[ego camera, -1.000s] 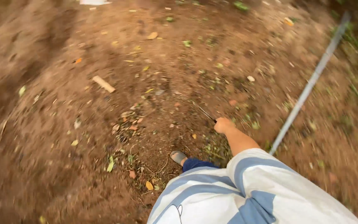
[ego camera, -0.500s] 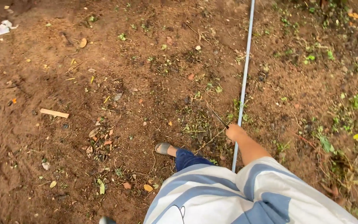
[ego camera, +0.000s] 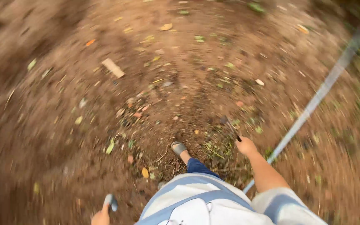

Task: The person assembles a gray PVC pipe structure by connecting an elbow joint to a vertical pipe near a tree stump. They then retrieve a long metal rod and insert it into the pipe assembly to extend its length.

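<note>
Since half a second ago the view has swung left, so the pale pipe now slants across the right side instead of running straight up, and a left hand has come in at the near edge. Its fingers close around a grey handle. The right hand grips a thin dark tool pointing away over a patch of weeds. Just left of it a sandalled foot stands on bare brown soil. Farther left lies a flat wood scrap among scattered dry leaves; the ground is motion-blurred.
</note>
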